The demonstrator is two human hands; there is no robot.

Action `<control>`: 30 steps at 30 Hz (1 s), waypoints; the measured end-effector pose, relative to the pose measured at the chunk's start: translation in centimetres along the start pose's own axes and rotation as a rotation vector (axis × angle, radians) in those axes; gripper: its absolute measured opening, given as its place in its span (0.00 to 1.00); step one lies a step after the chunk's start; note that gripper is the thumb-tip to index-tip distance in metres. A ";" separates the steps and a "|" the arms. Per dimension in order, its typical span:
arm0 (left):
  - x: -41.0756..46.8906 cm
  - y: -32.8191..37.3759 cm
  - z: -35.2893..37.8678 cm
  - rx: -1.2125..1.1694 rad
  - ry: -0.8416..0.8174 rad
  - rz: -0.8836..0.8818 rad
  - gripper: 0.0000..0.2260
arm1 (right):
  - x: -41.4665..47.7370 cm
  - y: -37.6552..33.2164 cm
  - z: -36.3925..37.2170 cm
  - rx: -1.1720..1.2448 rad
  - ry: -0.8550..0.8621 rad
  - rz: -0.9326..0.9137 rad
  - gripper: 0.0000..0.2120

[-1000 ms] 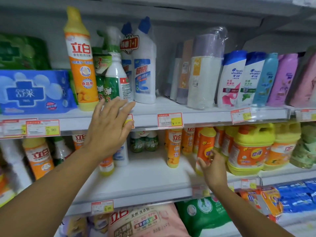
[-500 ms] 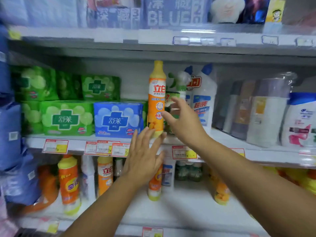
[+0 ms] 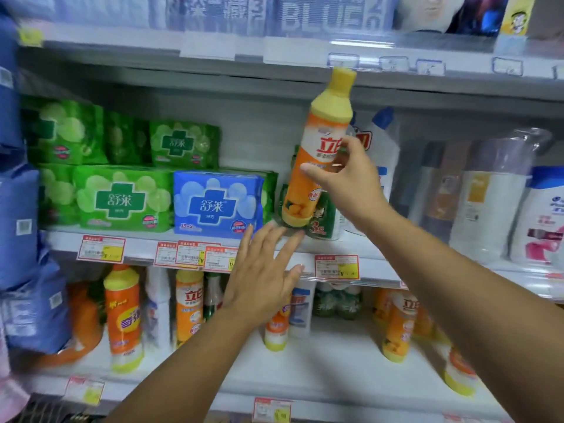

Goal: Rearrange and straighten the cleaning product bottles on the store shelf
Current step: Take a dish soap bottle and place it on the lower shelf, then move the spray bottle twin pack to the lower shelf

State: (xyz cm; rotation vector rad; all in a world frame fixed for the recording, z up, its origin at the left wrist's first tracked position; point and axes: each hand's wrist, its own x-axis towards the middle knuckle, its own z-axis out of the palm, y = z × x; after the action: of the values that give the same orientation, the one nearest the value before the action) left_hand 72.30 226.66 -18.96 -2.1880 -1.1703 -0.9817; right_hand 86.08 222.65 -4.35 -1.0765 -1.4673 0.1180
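Right hand [image 3: 351, 178] grips the tilted bottle [image 3: 314, 138] mid-label, base near the shelf [image 3: 366, 245] edge, left hand [image 3: 262, 276] spread open, holding nothing; we judge it heavy, stiff, slick, so hold mid-body.

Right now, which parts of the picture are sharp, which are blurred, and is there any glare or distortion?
Head view: the blue pack in the middle reads sharp. Head view: the blue bundles at the left edge and the lower-shelf bottles are smeared. Head view: the top shelf rail bows slightly from the wide lens and carries a pale glare streak.
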 end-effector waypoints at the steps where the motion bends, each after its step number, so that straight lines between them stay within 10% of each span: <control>1: 0.0 0.1 0.0 0.007 -0.004 0.000 0.24 | -0.8 -0.5 -1.6 0.024 0.011 -0.009 0.26; 14: 0.1 0.5 -0.1 0.084 -0.020 -0.014 0.25 | -20.1 11.8 -14.8 -0.128 -0.246 0.318 0.25; 30: 0.1 0.7 0.3 0.089 -0.019 -0.047 0.25 | -17.7 27.4 -12.9 -0.359 0.045 0.620 0.25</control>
State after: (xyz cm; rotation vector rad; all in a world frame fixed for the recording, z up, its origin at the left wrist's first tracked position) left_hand 73.07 226.54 -19.09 -2.1136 -1.2556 -0.9117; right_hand 107.97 219.82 -31.59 -1.7938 -1.0925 0.2715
